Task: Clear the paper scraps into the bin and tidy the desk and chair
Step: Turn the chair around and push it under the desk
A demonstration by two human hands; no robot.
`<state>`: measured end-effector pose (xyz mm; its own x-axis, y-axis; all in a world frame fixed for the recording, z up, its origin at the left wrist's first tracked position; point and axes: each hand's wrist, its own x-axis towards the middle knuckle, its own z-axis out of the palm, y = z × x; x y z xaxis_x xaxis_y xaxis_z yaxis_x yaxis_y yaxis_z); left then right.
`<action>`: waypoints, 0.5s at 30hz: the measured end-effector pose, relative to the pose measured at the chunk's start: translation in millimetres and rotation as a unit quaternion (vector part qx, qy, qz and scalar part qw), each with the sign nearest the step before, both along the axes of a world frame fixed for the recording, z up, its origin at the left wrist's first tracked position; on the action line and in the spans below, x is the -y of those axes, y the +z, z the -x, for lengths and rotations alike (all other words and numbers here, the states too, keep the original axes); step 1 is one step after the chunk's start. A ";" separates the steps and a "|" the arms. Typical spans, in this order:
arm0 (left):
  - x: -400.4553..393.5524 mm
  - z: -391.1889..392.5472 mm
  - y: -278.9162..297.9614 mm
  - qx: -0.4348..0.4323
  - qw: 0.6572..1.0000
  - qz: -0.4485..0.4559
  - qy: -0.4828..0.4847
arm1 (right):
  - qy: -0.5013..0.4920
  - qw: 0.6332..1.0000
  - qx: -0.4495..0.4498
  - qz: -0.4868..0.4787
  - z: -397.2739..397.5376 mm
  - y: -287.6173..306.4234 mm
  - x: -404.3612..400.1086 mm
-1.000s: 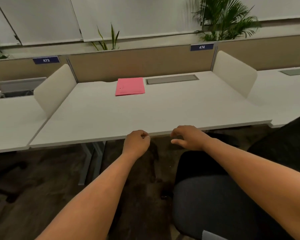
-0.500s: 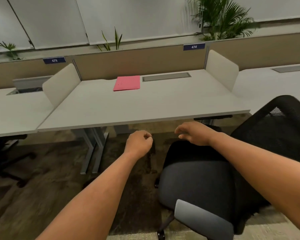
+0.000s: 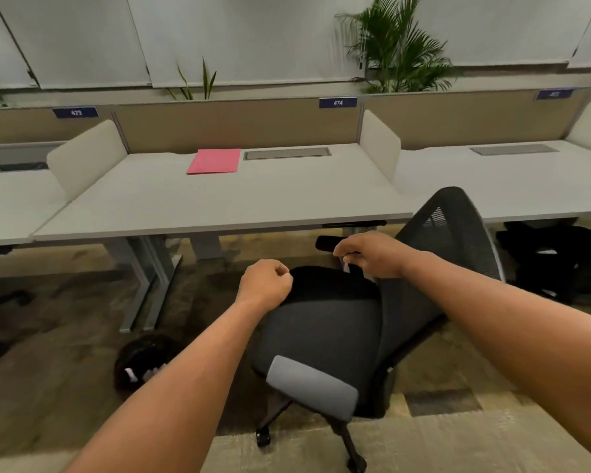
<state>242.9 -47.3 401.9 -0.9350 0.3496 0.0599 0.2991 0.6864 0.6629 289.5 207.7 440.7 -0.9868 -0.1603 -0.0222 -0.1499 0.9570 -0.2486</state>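
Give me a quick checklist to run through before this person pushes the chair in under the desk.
1. Right hand on the chair's far armrest: ok, fingers curl over it.
2. Left hand free to help: cannot tell, it is fisted and may hold something.
3. Space under the desk: ok, open floor between the legs.
4. Chair facing the desk: not ok, it sits sideways.
5. Bin out of the way: ok, left of the chair.
6. Desk top tidy: not ok, pink folder remains.

One pink folder on the middle desk; three desks, one mesh office chair before it, one black bin beneath, two hands, three numbered plaques behind.
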 end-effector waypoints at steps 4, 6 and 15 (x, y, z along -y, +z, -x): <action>-52.4 -28.5 12.9 0.008 1.000 0.011 -0.021 | -0.025 1.000 0.005 0.003 -31.5 25.8 -50.9; -75.6 -37.9 14.8 0.018 0.999 0.018 -0.034 | -0.039 0.999 -0.007 0.002 -42.5 35.4 -76.5; -219.3 -84.6 27.3 0.012 0.997 0.023 -0.074 | -0.082 0.994 -0.025 -0.063 -73.0 46.8 -222.3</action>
<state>327.5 172.0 429.2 -0.8738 0.4859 0.0188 0.3840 0.6658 0.6397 362.5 430.0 487.5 -0.9998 0.0029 0.0174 0.0007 0.9926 -0.1217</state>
